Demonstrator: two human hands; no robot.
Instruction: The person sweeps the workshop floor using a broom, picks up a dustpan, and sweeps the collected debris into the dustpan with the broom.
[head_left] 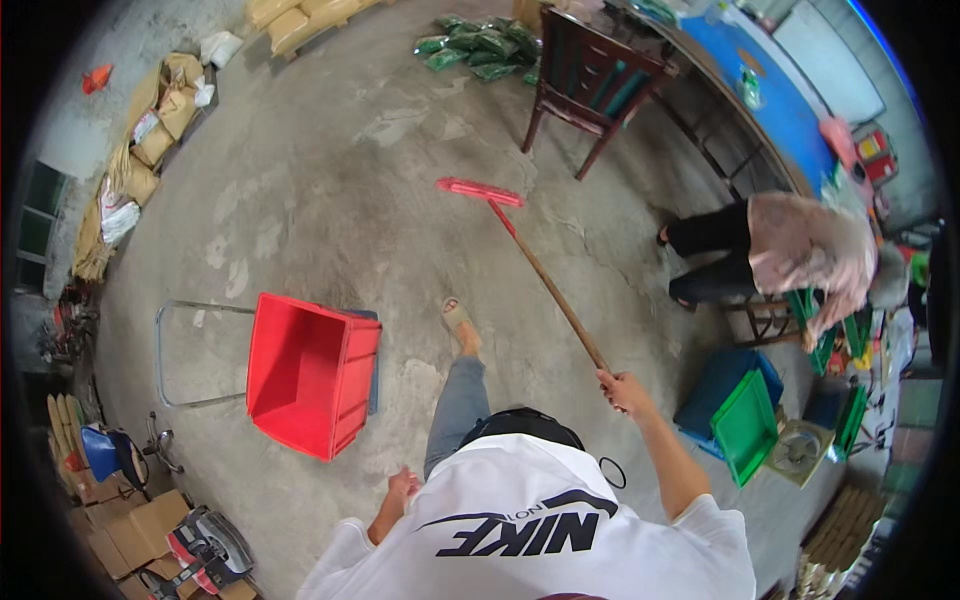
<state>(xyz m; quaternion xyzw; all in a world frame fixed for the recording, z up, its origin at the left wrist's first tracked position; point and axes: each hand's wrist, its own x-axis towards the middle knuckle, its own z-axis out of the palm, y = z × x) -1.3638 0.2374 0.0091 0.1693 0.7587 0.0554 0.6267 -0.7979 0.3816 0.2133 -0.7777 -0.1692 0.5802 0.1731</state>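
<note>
My right hand (624, 393) is closed round the upper end of a broom's wooden handle. The broom (556, 295) slants away to the far left, and its long red head (480, 191) lies at floor level ahead of me. My left hand (404, 484) hangs beside my hip, fingers loosely bent, with nothing seen in it. To the left of my stepping foot, a deep red plastic bin (312, 375) rests tilted on a trolley with a grey-blue tubular handle (160, 355), its mouth facing left.
A dark wooden chair (598, 85) stands by a blue-topped table (775, 95). Right of me, a person (800, 245) bends over green trays, near blue and green bins (745, 425). Green packets (485, 45) lie far ahead; sacks (150, 140) line the left wall. Cardboard boxes (140, 535) fill the near left.
</note>
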